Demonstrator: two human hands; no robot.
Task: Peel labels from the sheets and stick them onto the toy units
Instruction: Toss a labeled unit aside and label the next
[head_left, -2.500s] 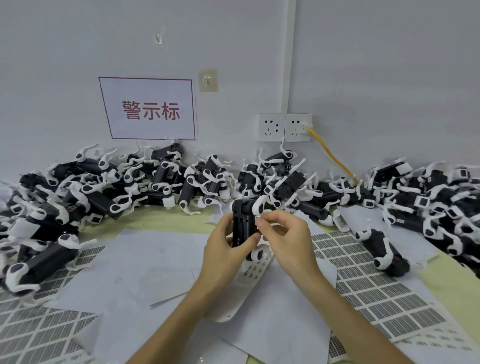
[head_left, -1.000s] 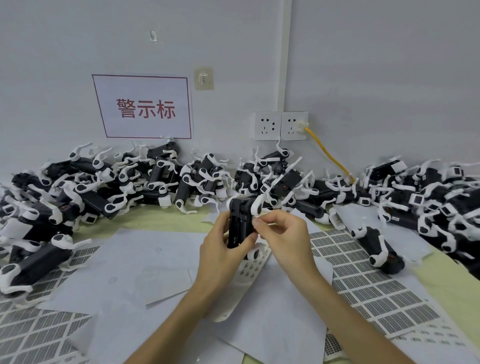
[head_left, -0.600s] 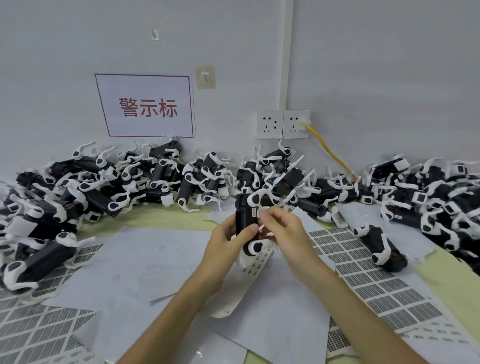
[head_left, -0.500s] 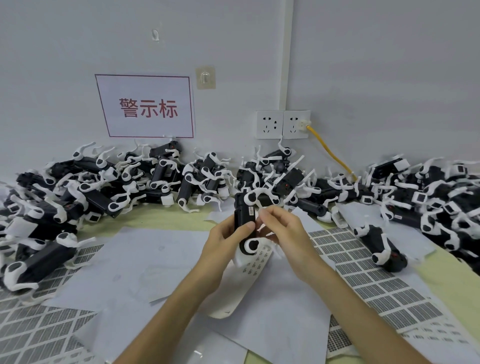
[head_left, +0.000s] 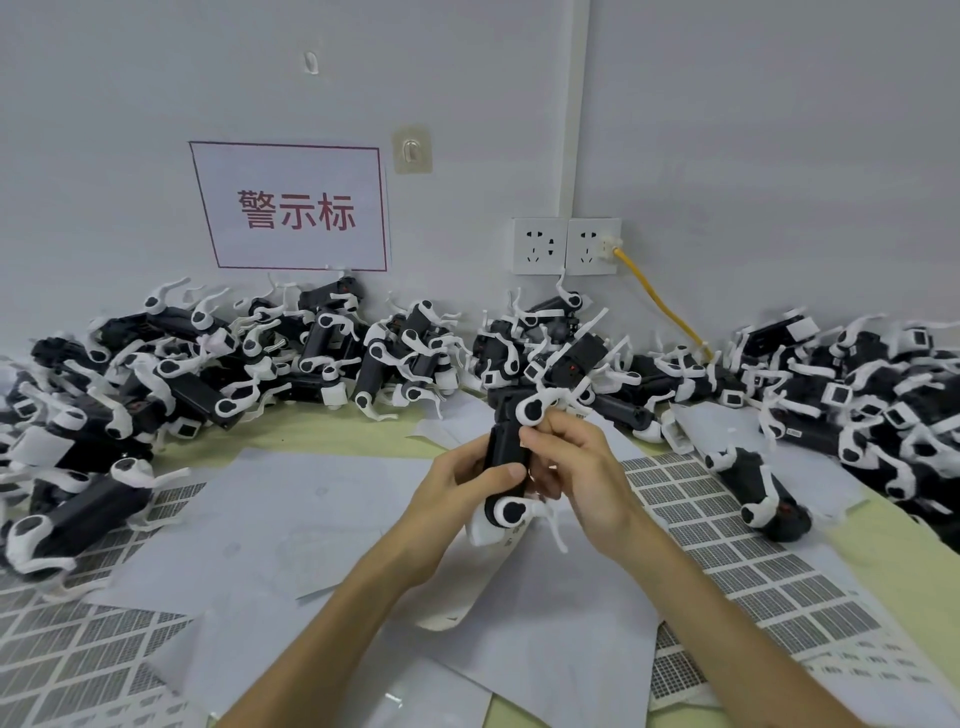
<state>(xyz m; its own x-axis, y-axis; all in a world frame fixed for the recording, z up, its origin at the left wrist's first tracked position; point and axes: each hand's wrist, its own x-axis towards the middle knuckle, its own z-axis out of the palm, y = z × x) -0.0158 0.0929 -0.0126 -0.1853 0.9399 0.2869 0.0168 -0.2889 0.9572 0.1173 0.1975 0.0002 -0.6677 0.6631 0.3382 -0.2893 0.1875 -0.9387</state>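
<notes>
Slippage is the risk: if the left hand (head_left: 457, 483), wrapped round the black toy (head_left: 506, 447) held upright above the middle of the table (head_left: 322, 431), lets it twist while the right hand (head_left: 576, 467) pinches its right side, the label, hidden here, may set crooked.

black-and-white toy units (head_left: 332, 358), grey-gridded white label sheets (head_left: 727, 525), red-lettered sign (head_left: 296, 208), yellow cable (head_left: 660, 301).

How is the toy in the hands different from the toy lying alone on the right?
The held toy stands upright, gripped by the left hand and right hand; the lone toy lies flat on the sheets, untouched. Both are black with white legs.
</notes>
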